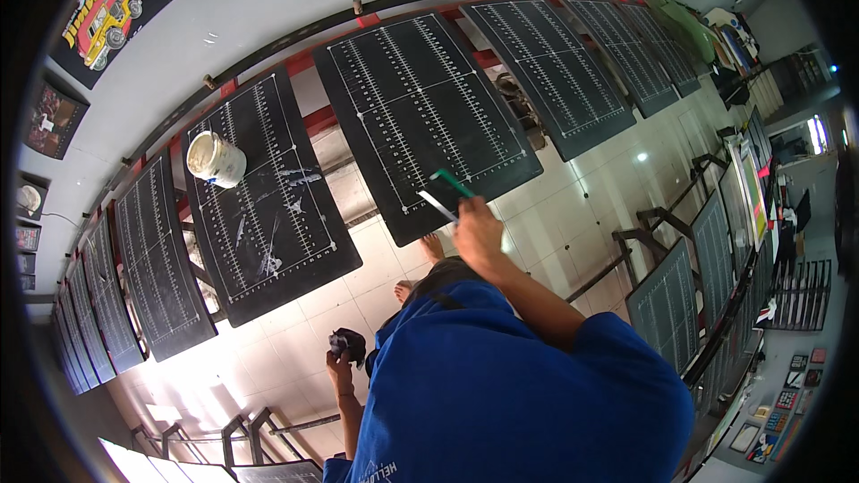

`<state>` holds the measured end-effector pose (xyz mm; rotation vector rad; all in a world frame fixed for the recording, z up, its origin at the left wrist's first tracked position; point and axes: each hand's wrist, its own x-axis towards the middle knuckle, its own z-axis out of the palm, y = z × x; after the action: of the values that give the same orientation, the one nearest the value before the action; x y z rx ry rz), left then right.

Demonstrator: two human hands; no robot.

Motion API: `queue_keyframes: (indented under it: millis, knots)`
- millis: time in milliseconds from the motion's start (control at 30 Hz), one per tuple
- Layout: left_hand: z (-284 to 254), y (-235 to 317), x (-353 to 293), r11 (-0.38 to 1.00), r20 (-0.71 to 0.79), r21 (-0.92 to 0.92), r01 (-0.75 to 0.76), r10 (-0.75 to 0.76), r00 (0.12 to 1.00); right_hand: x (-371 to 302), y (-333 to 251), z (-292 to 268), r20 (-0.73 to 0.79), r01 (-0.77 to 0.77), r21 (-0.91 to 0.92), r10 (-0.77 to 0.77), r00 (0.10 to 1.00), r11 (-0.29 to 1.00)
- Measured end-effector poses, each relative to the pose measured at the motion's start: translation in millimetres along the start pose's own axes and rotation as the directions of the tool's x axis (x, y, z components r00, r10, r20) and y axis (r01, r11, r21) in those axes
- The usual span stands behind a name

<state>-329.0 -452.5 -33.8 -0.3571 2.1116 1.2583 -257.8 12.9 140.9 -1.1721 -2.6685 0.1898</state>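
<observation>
Blue shirt [501, 394] nearest; right hand [477, 231] pinches a green scraper [445, 191], long axis aimed up-left over the board [420, 116]; left hand [341, 367] seemingly clutches a dark rag [347, 341]

The printing boards [420, 116] are black, ruled with white scale lines and tick marks; the one [268, 206] carrying the tub also bears white smears near its middle. The tub [215, 159] is cream-white with stained sides. The right hand [477, 231] grips a scraper [445, 192] with a green handle and a white blade. The left hand [339, 367] clutches a black rag [347, 342]. The shirt [519, 394] is bright blue. The floor [376, 277] is pale glossy tile, and the rail [304, 58] is red.
</observation>
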Motion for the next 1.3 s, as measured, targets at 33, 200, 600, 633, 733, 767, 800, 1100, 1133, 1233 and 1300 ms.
queue_keyframes:
  millis: [33, 200, 600, 633, 733, 767, 800, 1100, 1133, 1233, 1300]
  knots:
    - [0.7, 2.9, 0.4, 0.999, 0.001, 0.019, -0.042, 0.042, 0.999, -0.7, -22.1, -25.8, 0.109, 0.029, 0.102, -0.040, 0.993, 0.994]
    - [19.3, 37.4, 7.6, 0.907, 0.060, 0.234, -0.350, 0.346, 0.936, -3.2, -28.8, -42.4, 0.194, -0.002, 0.352, -0.071, 0.978, 0.936]
    - [183.6, 261.9, -48.5, 0.782, -0.011, 0.227, -0.580, 0.598, 0.802, 67.2, 134.3, -63.2, 0.103, -0.192, 0.800, 0.184, 0.977, 0.569]
    - [197.6, 272.1, -40.8, 0.747, -0.073, 0.238, -0.621, 0.651, 0.755, 73.4, 139.6, -69.2, 0.125, -0.211, 0.835, 0.199, 0.972, 0.508]
    - [221.1, 298.8, 3.8, 0.549, -0.224, 0.370, -0.749, 0.836, 0.502, 88.1, 164.9, -88.0, 0.189, -0.258, 0.885, 0.208, 0.960, 0.386]
    - [225.4, 311.5, 18.0, 0.581, -0.222, 0.377, -0.721, 0.813, 0.538, 94.0, 179.4, -89.7, 0.203, -0.265, 0.883, 0.194, 0.960, 0.388]
    - [226.9, 321.8, 29.8, 0.637, -0.124, 0.335, -0.695, 0.761, 0.637, 99.8, 195.5, -89.4, 0.220, -0.274, 0.881, 0.179, 0.959, 0.386]
    - [259.2, 277.9, -33.8, 0.765, -0.292, 0.490, -0.419, 0.596, 0.748, 153.2, 342.9, -121.7, 0.236, -0.311, 0.891, 0.248, 0.940, 0.331]
    - [261.2, 261.5, -47.4, 0.787, -0.355, 0.533, -0.312, 0.542, 0.761, 159.7, 357.7, -123.5, 0.247, -0.323, 0.897, 0.265, 0.932, 0.300]
    - [274.0, 228.0, -86.8, 0.898, -0.372, 0.395, -0.192, 0.347, 0.861, 178.8, 393.5, -128.7, 0.228, -0.309, 0.919, 0.309, 0.923, 0.245]
    - [295.7, 208.7, -94.7, 0.866, -0.366, 0.457, -0.204, 0.392, 0.844, 191.2, 407.1, -133.7, 0.232, -0.311, 0.927, 0.332, 0.914, 0.209]
